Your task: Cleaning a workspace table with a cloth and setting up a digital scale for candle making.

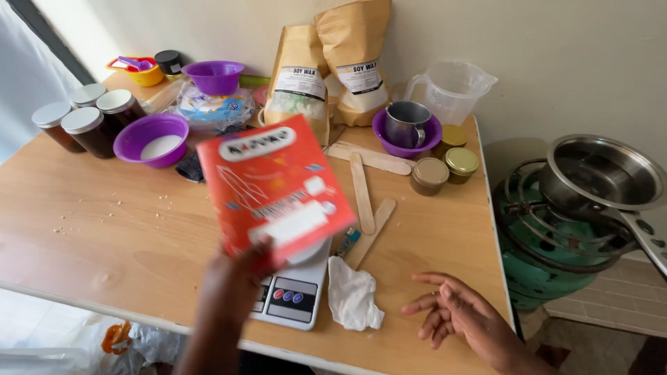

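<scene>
A red booklet (274, 187) is gripped by the left hand (240, 267), raised over the scale (292, 295) near the table's (104, 236) front edge. The right hand (451, 312) is spread open, empty, by the front-right corner.

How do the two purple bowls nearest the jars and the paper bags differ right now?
The purple plastic bowl beside the dark jars is wider and holds something white; the purple plastic bowl before the brown paper bags is smaller and holds a metal mug. Both stand upright on the wooden table, untouched by either hand.
</scene>
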